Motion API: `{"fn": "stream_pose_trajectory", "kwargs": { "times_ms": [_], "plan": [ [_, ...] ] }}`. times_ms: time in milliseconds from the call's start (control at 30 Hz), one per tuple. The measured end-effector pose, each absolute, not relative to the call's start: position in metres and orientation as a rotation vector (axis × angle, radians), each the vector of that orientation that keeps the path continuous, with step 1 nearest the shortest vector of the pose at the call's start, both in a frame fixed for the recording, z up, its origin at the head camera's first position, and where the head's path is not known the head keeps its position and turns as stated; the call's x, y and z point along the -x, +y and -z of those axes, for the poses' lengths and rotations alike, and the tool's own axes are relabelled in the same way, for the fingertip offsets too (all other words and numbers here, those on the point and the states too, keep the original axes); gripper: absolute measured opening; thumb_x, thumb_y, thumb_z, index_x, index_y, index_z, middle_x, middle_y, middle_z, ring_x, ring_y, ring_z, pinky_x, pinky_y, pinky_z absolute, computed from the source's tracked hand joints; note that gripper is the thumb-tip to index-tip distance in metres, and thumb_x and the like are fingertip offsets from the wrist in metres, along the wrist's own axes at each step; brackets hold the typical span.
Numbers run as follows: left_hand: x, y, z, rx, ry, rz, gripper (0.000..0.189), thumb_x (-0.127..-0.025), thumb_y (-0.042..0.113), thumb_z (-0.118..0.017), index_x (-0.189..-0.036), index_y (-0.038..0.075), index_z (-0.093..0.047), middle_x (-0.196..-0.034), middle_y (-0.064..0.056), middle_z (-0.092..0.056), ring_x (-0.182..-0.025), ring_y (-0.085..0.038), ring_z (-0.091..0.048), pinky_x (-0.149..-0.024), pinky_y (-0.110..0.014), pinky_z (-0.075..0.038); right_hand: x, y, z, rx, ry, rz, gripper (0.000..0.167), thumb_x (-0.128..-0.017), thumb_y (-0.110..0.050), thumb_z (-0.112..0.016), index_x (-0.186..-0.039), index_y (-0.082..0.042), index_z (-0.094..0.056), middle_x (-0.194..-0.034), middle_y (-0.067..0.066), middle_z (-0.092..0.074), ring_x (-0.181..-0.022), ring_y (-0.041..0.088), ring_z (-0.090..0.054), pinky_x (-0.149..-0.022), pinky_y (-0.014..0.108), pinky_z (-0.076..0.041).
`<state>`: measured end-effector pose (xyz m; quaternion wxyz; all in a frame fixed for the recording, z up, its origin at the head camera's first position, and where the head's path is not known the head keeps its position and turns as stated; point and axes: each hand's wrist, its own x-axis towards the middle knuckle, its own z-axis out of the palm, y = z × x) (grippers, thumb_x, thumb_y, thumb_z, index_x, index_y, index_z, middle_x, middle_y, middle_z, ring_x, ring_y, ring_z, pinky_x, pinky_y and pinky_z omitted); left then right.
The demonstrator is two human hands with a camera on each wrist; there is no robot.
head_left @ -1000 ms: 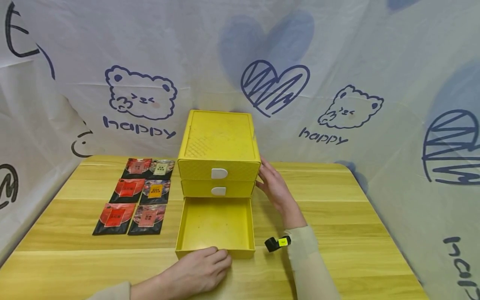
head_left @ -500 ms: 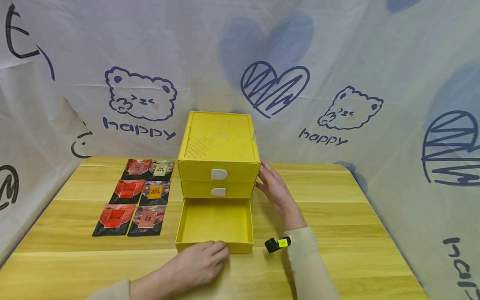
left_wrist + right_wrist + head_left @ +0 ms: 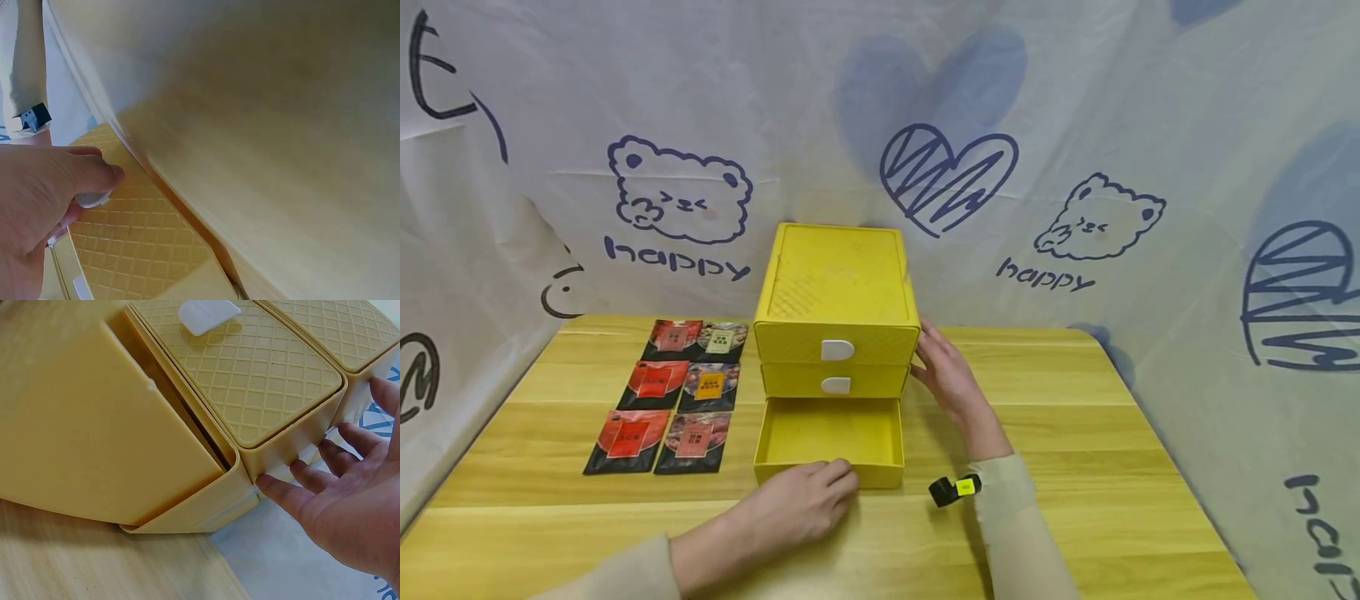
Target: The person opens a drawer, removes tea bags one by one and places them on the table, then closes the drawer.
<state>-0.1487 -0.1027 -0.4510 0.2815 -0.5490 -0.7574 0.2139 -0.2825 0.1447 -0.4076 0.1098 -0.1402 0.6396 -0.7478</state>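
Note:
A yellow drawer cabinet (image 3: 842,271) stands at the middle of the table, its top two drawers closed. The bottom drawer (image 3: 880,476) is partly pulled out, with nothing inside the part that shows. My left hand (image 3: 797,502) is at this drawer's front. In the left wrist view, its thumb and fingers pinch the white handle (image 3: 92,200), which the hand partly covers. On the cabinet's right side rests my right hand (image 3: 953,379), fingers extended; the right wrist view shows the fingertips (image 3: 265,481) touching the side wall.
Several red-and-black packets (image 3: 627,442) lie in two columns on the wooden table (image 3: 1075,433), left of the cabinet. A patterned white curtain (image 3: 820,100) hangs close behind the cabinet. On the right wrist is a small black device (image 3: 951,490).
The bottom drawer has slid partway into the cabinet, my left hand moving forward with it. My right hand stays at the cabinet's side.

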Motion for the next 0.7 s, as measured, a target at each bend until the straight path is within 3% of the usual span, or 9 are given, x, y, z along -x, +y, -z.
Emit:
{"fn": "stream_pose_trajectory", "kwargs": {
  "times_ms": [700],
  "plan": [
    [0.183, -0.100, 0.448, 1.410, -2.110, -0.540, 0.019, -0.085, 0.002, -0.075, -0.099, 0.016, -0.076, -0.110, -0.004, -0.059, -0.099, -0.016, -0.056, -0.077, -0.016, -0.055, 0.284, 0.146, 0.408, 0.424, 1.876, 2.194, 0.057, -0.112, -0.027, -0.039, -0.166, -0.013, -0.026, -0.171, 0.007, -0.027, -0.157, 0.029, -0.024, -0.124, 0.059, -0.026]
  ]
}}
